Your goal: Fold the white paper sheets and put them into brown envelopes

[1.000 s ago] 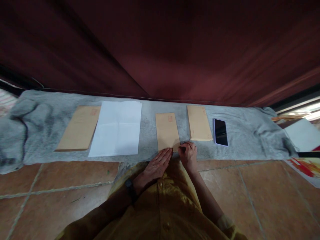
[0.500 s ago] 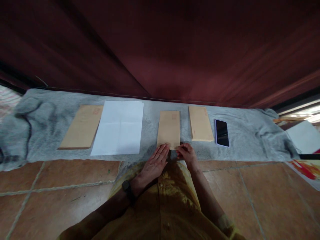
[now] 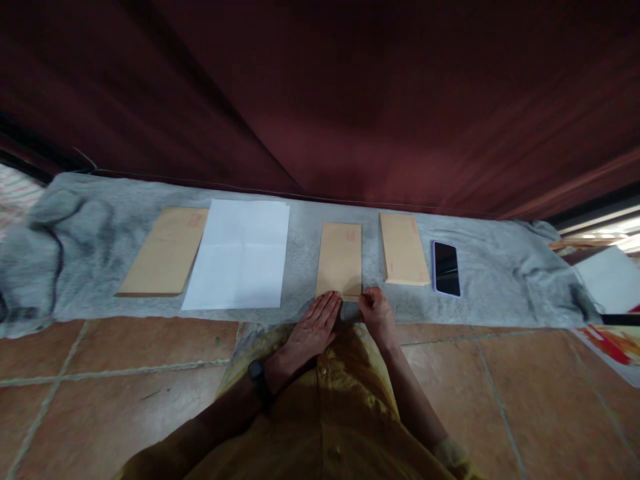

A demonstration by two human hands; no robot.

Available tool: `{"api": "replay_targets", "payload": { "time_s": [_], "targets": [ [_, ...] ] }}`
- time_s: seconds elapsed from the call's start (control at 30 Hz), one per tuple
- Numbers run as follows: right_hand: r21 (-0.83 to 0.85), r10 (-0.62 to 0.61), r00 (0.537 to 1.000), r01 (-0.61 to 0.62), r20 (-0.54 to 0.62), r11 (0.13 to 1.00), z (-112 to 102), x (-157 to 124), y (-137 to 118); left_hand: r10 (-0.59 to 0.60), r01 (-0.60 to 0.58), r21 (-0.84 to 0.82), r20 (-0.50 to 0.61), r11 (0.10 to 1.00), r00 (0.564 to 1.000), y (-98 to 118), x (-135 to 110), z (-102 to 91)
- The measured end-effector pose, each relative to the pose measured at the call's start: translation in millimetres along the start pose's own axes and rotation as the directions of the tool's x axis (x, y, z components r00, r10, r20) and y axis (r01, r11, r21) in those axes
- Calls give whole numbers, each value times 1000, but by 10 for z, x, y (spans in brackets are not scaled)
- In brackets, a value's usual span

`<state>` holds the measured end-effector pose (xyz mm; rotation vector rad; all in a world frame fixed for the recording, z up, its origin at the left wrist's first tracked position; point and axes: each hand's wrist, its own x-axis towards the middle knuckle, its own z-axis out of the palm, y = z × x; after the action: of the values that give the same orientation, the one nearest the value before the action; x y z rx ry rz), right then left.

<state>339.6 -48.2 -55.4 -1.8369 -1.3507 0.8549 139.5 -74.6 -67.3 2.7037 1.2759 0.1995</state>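
1. Dark red curtain fabric hangs in folds behind a long grey felt-like cloth (image 3: pixel 480 293), which is spread over terracotta floor tiles with pale grout lines.
2. On this cloth, about midway along it and close to its near edge, lies a narrow tan paper envelope (image 3: pixel 340 257), flat, with a small red print at its far right corner.
3. Flat and spread, the left hand (image 3: pixel 313 327) has its fingers straight and close together, fingertips resting on the envelope's near left corner; a black wristwatch (image 3: pixel 257 375) sits on that wrist.
4. At the near right corner sits the right hand (image 3: pixel 376 310), fingers bent. I cannot tell whether they pinch the paper or merely touch it.
5. As paper, the envelope should be very light, thin and pliable. It likely creases easily and bends if lifted by one corner. The fuzzy cloth probably keeps it from sliding much.
6. Its near short edge or a near corner looks the best hold, pinched between thumb and fingertip, with a flat palm steadying the rest.
7. Just right of it lies a second tan envelope (image 3: pixel 404 248), then a black-screened smartphone with a pale rim (image 3: pixel 446 268).
8. Towards the cloth's left end lie a white sheet with fold lines (image 3: pixel 240 253) and a larger tan envelope (image 3: pixel 167 250) partly under its edge.
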Motion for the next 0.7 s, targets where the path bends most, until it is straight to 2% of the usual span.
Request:
{"api": "replay_targets", "payload": {
  "time_s": [0.07,0.1,0.2,0.27,0.33,0.4,0.7],
  "targets": [
    [-224,-178,982,161,-57,961,-9,-73,-35,3,-3,1,-6,1000,1000,-2,5,-7],
    [-286,-260,964,237,-46,928,-1,-115,-57,5,-5,2,-9,1000,1000,-4,5,-6],
    [-307,-479,871,489,112,817,80,-253,-118,5,-5,4,-16,1000,1000,-15,-2,21],
    [-288,-549,802,597,235,749,162,-334,-128,0,0,1,-28,1000,1000,-25,-14,46],
    [-312,-550,783,621,291,719,231,-391,-99,-5,5,-8,-48,1000,999,-35,-25,62],
    [-346,-530,796,605,293,717,262,-418,-39,-10,9,-17,-64,1000,998,-46,-33,60],
    [-405,-528,803,596,276,693,165,-422,160,-53,56,48,-53,997,997,-132,-104,-48]
  ]
}}
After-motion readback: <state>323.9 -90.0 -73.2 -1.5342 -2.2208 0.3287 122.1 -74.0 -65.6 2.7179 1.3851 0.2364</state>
